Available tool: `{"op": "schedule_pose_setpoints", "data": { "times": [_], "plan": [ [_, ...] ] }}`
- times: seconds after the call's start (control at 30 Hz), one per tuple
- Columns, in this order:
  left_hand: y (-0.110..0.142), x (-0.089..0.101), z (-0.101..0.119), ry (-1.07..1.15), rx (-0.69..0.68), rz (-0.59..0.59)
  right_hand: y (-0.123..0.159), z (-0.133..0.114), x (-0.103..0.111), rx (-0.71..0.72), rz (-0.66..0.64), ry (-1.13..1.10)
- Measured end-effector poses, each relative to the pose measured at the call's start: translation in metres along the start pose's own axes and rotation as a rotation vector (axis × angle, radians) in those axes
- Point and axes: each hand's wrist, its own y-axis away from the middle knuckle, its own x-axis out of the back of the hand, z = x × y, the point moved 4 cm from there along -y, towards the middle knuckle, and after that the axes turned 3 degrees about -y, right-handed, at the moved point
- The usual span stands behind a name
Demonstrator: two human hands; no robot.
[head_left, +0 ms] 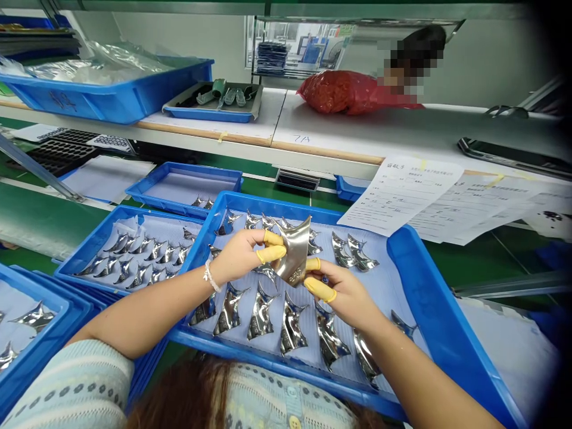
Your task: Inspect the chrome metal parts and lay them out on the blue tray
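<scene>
Yellow finger cots pinch from both sides: the left hand and right hand grasp a curved polished metal piece — held above a blue tray, matching pieces lying in rows on its pale liner.

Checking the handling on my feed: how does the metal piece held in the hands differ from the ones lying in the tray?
The held metal piece stands up off the tray, pinched between the left hand and right hand; the tray piece lies untouched on the sheet lining the blue tray. The held metal piece shows a broad, satin-looking face, while the tray piece shows narrower, mirror-bright curves. Both are curved, polished metal with pointed corners.
</scene>
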Motion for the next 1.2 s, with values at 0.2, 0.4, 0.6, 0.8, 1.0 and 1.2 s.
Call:
{"op": "schedule_pose_setpoints", "data": {
  "times": [0.2,0.4,0.6,0.8,1.0,1.2],
  "plan": [
    [-0.001,0.000,-0.001,-0.087,0.036,0.009,-0.004,0.004,0.029,-0.040,0.225,0.030],
    [-0.001,-0.009,-0.002,-0.180,0.058,-0.061,-0.009,0.013,0.029,-0.052,0.214,-0.033],
    [-0.002,-0.016,-0.011,-0.305,0.069,-0.085,-0.012,0.013,0.034,-0.023,0.146,0.128],
    [0.007,-0.012,-0.005,-0.251,0.068,-0.047,0.016,0.008,0.088,-0.125,0.168,0.921],
    [0.009,-0.011,0.007,-0.316,0.049,-0.057,0.066,0.042,0.099,-0.257,-0.083,1.395],
    [0.011,-0.017,0.006,-0.346,-0.025,-0.107,0.083,0.068,0.098,-0.423,-0.240,1.567]
  ]
}}
